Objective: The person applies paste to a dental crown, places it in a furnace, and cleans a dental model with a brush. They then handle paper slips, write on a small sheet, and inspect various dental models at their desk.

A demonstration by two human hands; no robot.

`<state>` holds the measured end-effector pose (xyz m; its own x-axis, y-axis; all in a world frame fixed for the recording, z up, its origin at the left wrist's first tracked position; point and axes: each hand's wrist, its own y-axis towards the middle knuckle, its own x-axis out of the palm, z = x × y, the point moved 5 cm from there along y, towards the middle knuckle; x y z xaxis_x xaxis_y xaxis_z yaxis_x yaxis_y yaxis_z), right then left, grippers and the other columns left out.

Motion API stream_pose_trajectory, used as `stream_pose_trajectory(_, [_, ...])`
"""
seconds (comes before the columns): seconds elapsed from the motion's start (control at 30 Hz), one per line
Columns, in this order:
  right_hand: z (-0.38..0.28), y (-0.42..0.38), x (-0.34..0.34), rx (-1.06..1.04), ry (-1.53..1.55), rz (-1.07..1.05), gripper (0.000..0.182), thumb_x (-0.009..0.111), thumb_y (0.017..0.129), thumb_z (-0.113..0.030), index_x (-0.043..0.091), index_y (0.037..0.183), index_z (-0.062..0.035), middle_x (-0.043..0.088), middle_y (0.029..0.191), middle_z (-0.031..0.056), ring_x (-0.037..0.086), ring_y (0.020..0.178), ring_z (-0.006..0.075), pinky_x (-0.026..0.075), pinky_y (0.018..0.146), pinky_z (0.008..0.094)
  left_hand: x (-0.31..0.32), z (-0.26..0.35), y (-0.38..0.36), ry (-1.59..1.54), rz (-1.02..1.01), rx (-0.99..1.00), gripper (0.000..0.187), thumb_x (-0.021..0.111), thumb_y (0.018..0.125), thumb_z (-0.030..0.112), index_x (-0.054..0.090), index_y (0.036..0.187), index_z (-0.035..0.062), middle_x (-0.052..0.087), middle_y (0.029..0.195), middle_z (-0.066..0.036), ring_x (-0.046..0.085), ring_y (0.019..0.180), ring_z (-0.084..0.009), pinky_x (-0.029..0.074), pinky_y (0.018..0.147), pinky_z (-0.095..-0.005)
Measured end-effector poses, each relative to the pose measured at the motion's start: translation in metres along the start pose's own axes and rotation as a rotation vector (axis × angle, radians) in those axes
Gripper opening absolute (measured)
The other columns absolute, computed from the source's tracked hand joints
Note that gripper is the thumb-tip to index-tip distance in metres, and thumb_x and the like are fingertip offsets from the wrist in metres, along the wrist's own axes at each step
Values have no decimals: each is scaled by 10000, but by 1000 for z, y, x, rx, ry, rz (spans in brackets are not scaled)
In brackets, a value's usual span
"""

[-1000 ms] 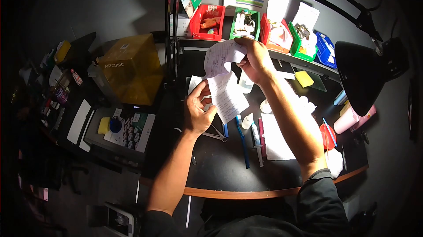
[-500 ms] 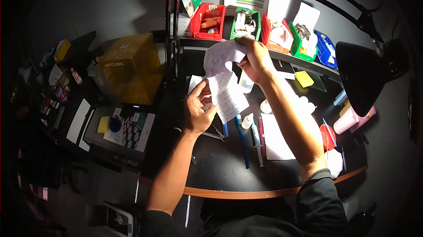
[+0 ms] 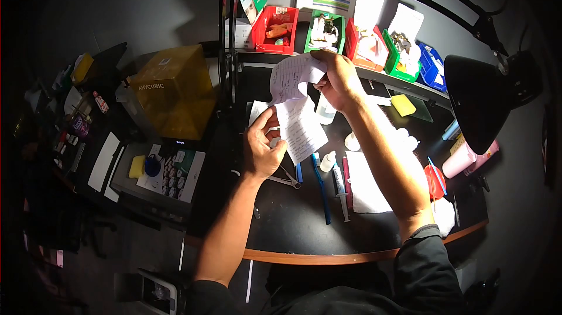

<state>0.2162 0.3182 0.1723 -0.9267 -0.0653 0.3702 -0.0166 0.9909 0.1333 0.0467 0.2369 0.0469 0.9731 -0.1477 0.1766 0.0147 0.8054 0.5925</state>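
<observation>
A creased sheet of handwritten paper (image 3: 301, 131) is held up over the desk, its upper part folded or curled. My right hand (image 3: 339, 81) pinches it at the top right corner. At its left edge, my left hand (image 3: 264, 146) grips it between thumb and fingers. Below the paper lie a blue toothbrush (image 3: 323, 189), a syringe (image 3: 341, 192) and a small white dropper bottle (image 3: 328, 161). A clear bottle (image 3: 326, 110) stands partly hidden behind the paper and my right hand. Under my right forearm is a white paper towel (image 3: 369, 189).
Red, green and blue bins (image 3: 275, 28) line the back shelf. A black lamp (image 3: 483, 104) overhangs the right side. The desk's wooden front edge (image 3: 328, 258) runs near my body. A yellow sponge (image 3: 403, 105) and a red dish (image 3: 435, 181) lie right; an amber box (image 3: 172, 90) stands left.
</observation>
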Motion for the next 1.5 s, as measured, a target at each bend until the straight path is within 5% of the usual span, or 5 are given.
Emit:
stream_pose_trajectory(0.1, [-2, -3, 1, 1, -8, -15, 163, 526, 1011, -68, 667, 1042, 10, 542, 749, 27, 406, 568, 81, 332, 513, 243, -2, -3, 1, 32, -9, 41, 725, 598, 773, -117, 420, 1476, -121, 653, 1269, -166, 658, 1151, -207, 560, 955, -330])
stream_pose_trajectory(0.4, [-1, -2, 1, -1, 0, -17, 132, 562, 1012, -88, 666, 1018, -7, 552, 745, 22, 416, 562, 78, 331, 507, 242, 0, 2, 1, 3, -4, 6, 710, 547, 768, -135, 432, 1469, -136, 636, 1278, -161, 618, 1192, -196, 499, 1039, -329])
stream_pose_trajectory(0.83, [4, 5, -4, -15, 5, -61, 127, 599, 994, -137, 663, 964, -32, 620, 773, 27, 513, 603, 102, 332, 517, 265, -2, -4, 0, 8, -1, 37, 725, 579, 766, -128, 422, 1474, -124, 648, 1278, -168, 650, 1171, -208, 555, 964, -326])
stream_pose_trajectory(1.3, [6, 5, -7, 2, 27, -43, 133, 593, 996, -128, 668, 962, -24, 614, 746, 30, 488, 577, 102, 327, 518, 271, 0, 0, 0, 4, -4, -4, 710, 548, 766, -143, 431, 1466, -131, 624, 1263, -153, 619, 1175, -201, 524, 1022, -336])
stream_pose_trajectory(1.5, [3, -2, -5, 11, 19, -15, 130, 597, 995, -127, 668, 961, -24, 615, 740, 29, 478, 567, 99, 320, 516, 274, -3, -7, 0, 24, -1, 18, 723, 601, 763, -109, 436, 1467, -115, 647, 1261, -160, 653, 1130, -197, 557, 930, -317])
